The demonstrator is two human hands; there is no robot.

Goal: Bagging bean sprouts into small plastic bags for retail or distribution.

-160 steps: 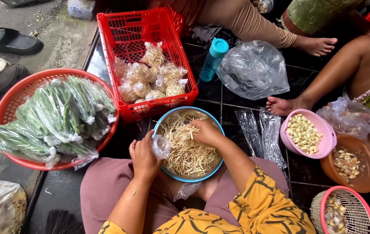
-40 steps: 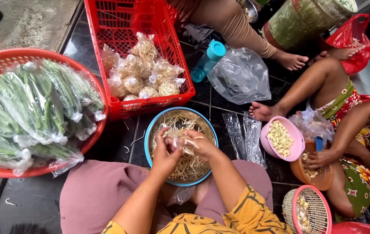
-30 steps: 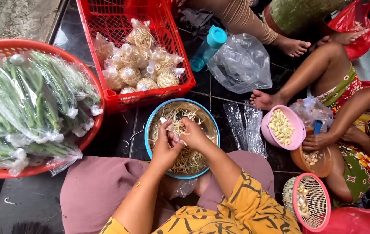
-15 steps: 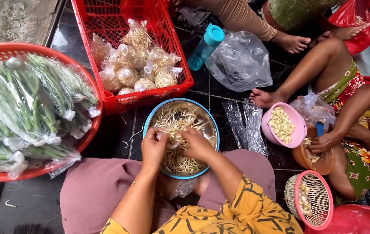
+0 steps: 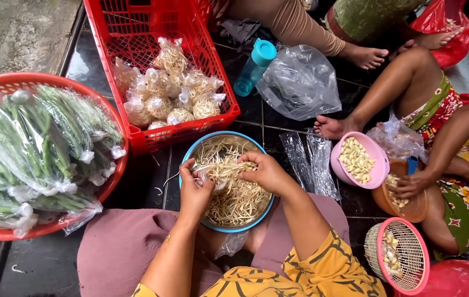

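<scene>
Gathering sprouts (image 5: 237, 192) over the bowl (image 5: 187, 159).
Left hand (image 5: 195, 190) has closed in from the rim; both it and right hand (image 5: 264, 171) now pinch one bunch.

The floor (image 5: 295, 118) is dark glossy tile with pale grout lines, giving way at the far left to rough grey concrete (image 5: 20, 33); on the tiles at the left sits a round red plastic basket (image 5: 3, 85) heaped with bagged green beans; just right of it, further off, a rectangular red plastic crate (image 5: 135, 33) holding small tied bags of pale sprouts; beside the crate's right wall lies a teal plastic bottle (image 5: 253, 66), touching a crumpled clear plastic bag (image 5: 300, 82); nearer, flat clear plastic sleeves (image 5: 311, 162) lie beside a pink plastic bowl of peeled garlic cloves (image 5: 358, 159); at the near right stands a pink-rimmed mesh basket (image 5: 399, 261).
</scene>
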